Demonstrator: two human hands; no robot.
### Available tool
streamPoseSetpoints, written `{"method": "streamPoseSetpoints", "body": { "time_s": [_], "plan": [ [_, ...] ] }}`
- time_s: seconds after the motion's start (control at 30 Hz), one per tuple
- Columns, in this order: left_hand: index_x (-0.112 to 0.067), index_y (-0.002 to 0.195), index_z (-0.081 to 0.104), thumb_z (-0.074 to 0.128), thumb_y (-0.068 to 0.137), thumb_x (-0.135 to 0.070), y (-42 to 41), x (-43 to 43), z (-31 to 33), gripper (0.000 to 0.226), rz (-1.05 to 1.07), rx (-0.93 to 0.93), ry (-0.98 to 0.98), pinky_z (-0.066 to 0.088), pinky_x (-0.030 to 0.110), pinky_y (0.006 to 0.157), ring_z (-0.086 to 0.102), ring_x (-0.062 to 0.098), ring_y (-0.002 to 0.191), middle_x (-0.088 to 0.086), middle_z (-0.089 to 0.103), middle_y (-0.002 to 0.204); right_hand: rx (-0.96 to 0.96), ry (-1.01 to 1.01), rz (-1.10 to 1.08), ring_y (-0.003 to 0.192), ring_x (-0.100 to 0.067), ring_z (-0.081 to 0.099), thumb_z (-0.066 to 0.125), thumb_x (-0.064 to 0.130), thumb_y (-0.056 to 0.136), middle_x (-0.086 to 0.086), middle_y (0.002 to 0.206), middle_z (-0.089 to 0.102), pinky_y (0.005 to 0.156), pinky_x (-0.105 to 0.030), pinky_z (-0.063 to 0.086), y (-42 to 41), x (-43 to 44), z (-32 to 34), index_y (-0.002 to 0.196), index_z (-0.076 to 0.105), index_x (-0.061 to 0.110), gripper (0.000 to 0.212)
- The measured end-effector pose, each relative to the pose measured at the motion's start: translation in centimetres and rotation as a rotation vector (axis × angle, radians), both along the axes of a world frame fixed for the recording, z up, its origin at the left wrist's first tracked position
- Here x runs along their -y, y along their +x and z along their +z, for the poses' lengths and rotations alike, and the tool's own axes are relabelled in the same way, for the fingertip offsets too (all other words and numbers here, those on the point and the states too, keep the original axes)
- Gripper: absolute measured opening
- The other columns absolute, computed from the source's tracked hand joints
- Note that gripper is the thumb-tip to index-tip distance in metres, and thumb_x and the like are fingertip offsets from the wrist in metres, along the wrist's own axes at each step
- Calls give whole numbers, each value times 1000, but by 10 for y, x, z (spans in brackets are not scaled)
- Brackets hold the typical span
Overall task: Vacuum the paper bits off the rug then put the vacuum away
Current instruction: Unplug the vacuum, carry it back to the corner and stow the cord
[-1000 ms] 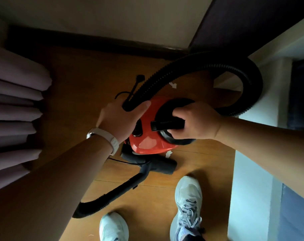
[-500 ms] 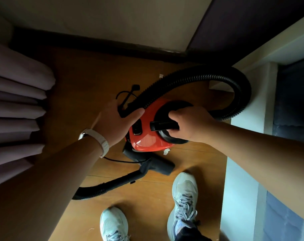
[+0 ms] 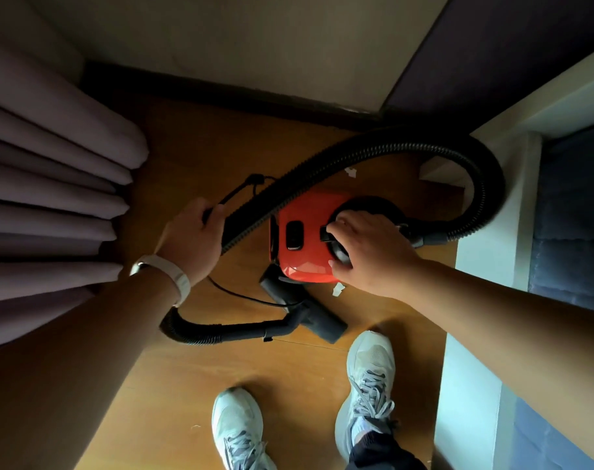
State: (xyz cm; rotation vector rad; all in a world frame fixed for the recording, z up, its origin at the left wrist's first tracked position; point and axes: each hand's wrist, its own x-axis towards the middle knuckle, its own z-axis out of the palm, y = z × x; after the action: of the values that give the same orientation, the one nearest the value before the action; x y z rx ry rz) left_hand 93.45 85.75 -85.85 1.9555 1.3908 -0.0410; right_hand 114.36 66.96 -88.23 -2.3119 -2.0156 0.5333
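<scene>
On the wooden floor, in the corner beside the curtain, the red vacuum stands upright. The left grip, which earlier pressed the hose against the body, now holds it clear to the left with fingers wrapped round it. The right grip has relaxed from a fist to spread fingers resting on the top handle. Stowing appears nearly complete. Paper bits lie beside the body. No brand or label is legible.
</scene>
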Motion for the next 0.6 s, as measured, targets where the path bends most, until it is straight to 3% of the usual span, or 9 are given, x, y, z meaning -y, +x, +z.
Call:
{"method": "streamPoseSetpoints", "body": {
  "time_s": [0.17,0.27,0.4,0.47,0.6],
  "plan": [
    [-15,74,53,46,102,-30,-51,-10,-7,32,21,-15,-38,35,29,56,56,27,63,5,53,62,32,-15,-12,94,-29,59,67,42,77,-6,106,59,78,-41,49,-13,-7,5,109,61,12,45],
    [-20,75,55,50,101,-37,-82,-2,-13,31,4,75,14,39,29,67,56,16,63,0,53,64,69,-72,-100,96,-32,60,64,41,80,-9,106,60,79,-43,49,-15,-14,-2,112,60,12,44],
    [-13,85,55,63,88,-53,-104,17,-25,41,-29,6,-62,34,14,43,50,7,46,-1,52,59,170,-114,-138,92,-31,63,59,45,85,-6,100,65,77,-40,46,-17,-21,-20,110,58,15,39],
    [-20,89,52,68,82,-57,-105,24,-36,41,-21,-31,-76,35,18,43,52,9,49,-3,54,62,169,-131,-137,91,-29,64,56,49,89,-5,99,65,71,-36,45,-13,-26,-26,108,57,16,38],
    [-27,92,48,59,76,-73,-100,29,-52,50,52,-39,-29,43,28,51,61,19,61,-1,61,71,145,-170,-164,88,-24,65,55,60,89,0,94,66,65,-31,46,-9,-33,-29,106,57,20,44]
  ]
}}
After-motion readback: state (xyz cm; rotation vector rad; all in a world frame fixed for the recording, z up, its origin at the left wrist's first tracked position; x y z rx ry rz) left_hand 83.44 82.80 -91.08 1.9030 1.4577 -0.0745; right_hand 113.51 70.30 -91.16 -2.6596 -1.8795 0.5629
